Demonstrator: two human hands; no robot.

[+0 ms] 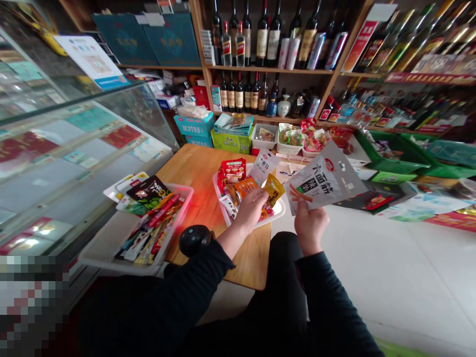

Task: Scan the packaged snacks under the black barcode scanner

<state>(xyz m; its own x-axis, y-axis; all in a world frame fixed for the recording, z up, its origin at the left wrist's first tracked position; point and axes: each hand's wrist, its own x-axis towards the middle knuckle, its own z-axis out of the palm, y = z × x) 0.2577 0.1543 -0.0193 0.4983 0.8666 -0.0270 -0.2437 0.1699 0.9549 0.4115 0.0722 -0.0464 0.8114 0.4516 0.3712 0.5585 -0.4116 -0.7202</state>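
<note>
My right hand (pixel 311 225) is closed on the lower edge of a grey snack bag (pixel 323 179) with Chinese lettering and a picture of orange sticks. The bag is held up, tilted, to the right of a white plastic basket (pixel 279 210) filled with snack packets. Over that basket, my left hand (pixel 252 210) is closed, its fingertips at a small yellow snack packet (pixel 274 190). Behind the fingers lie an orange packet (pixel 243 187) and a red packet (pixel 233 171). Another pale grey bag (pixel 265 164) stands at the basket's back.
Both baskets are by a wooden table (pixel 201 163); the left basket (pixel 100 250) holds several long snack packets. A black round object (pixel 194 240) sits near the table's front edge. A glass display case (pixel 92 129) flanks the left. Shelves of bottles (pixel 262 39) and green bins (pixel 394 156) stand beyond.
</note>
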